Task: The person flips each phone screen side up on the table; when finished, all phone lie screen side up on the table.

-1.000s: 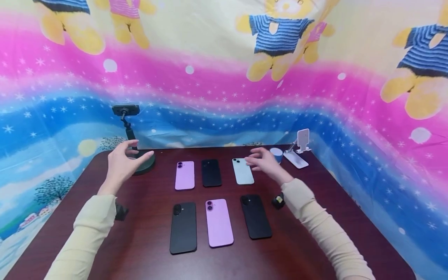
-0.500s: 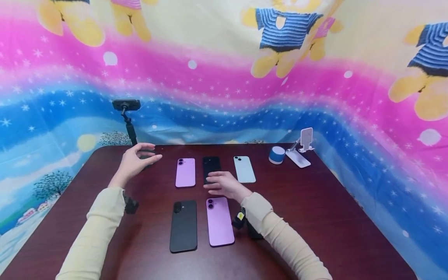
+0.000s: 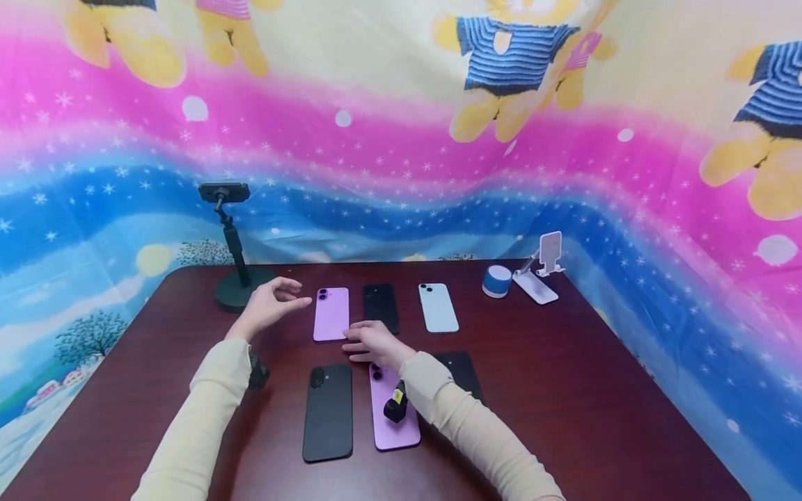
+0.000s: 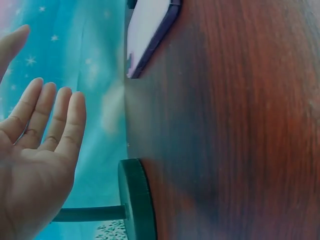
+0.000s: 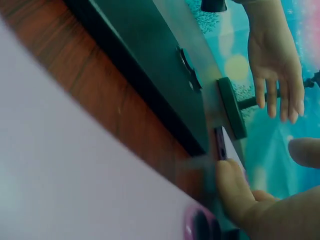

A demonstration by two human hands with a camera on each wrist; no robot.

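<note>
In the head view, my left hand point(image 3: 269, 306) hovers just left of the back purple phone point(image 3: 331, 314), thumb and fingers apart with nothing held. Near that phone's lower right corner is my right hand point(image 3: 378, 344), its fingers extended leftward; whether they touch the phone I cannot tell. Beside it lie a black phone point(image 3: 380, 303) and a pale mint phone point(image 3: 438, 308). The front row has a dark grey phone point(image 3: 328, 414), a second purple phone point(image 3: 390, 433) and a black phone point(image 3: 464, 374). My right wrist and its camera partly cover those last two.
A dark green phone stand point(image 3: 233, 243) rises at the back left of the brown table point(image 3: 564, 403). At the back right are a blue and white cylinder point(image 3: 496, 282) and a small white folding phone stand point(image 3: 535, 285). A patterned cloth hangs behind.
My right hand has come from the mint phone leftward and toward the front, to near the back purple phone. My left hand has moved right and down toward that phone. The phones lie as before.
</note>
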